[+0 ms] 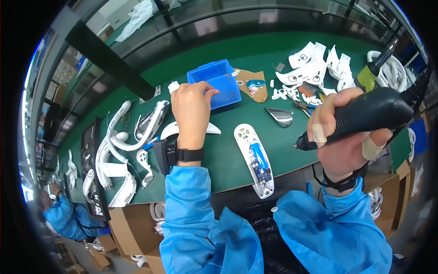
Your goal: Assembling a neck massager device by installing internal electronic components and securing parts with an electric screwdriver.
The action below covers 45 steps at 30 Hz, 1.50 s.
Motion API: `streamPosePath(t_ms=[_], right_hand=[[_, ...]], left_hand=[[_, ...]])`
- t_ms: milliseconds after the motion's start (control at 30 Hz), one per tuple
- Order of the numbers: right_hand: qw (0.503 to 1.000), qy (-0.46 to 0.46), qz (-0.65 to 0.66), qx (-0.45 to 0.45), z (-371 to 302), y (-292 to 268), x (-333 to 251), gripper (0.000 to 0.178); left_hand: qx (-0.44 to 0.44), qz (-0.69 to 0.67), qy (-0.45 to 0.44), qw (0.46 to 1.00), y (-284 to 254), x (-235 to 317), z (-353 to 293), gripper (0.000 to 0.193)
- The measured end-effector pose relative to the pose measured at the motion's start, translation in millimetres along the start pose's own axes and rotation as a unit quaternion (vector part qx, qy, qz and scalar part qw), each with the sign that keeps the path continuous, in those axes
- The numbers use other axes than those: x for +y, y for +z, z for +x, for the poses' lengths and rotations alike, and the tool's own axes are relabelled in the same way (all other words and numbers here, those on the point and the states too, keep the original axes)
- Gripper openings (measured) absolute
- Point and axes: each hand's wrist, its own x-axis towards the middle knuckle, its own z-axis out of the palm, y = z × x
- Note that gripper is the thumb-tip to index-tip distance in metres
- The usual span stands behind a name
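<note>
My right hand (pixel 335 132) is wrapped round a black electric screwdriver (pixel 369 114), its tip pointing left over the bench. Tape covers parts of two of its fingers. My left hand (pixel 191 107) is at the left rim of a blue plastic bin (pixel 221 84), back of the hand up, fingers curled together. What they pinch, if anything, is hidden; a small white piece (pixel 173 86) shows beside the knuckles. Between my hands, near the bench's front edge, lies a long white housing (pixel 243 134) with a blue battery (pixel 258 156) and circuit board (pixel 262 175) exposed.
White shells (pixel 303 71) are piled at the back right, near pliers (pixel 302 106) and a green-and-black power tool (pixel 367 75). A shiny grey cover (pixel 280 117) lies nearer. White curved parts (pixel 119 141) and a black tray (pixel 93 137) fill the left. Another person's blue sleeve (pixel 64 214) is far left.
</note>
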Motion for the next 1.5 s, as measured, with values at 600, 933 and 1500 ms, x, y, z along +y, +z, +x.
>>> streamPosePath(t_ms=[600,933,1500], right_hand=[[0.997,0.012,-0.068,-0.022,13.4,-9.7,0.9,0.090],[0.979,-0.043,0.031,-0.196,54.5,11.2,4.3,0.102],[0.985,-0.006,0.041,-0.168,51.8,9.8,15.7,0.101]], left_hand=[[0.049,-0.164,0.037,0.985,1.5,14.4,-0.5,0.009],[-0.210,-0.498,0.078,0.838,-5.9,66.9,-24.2,0.019],[-0.233,-0.558,0.001,0.796,-7.6,70.8,-31.8,0.020]])
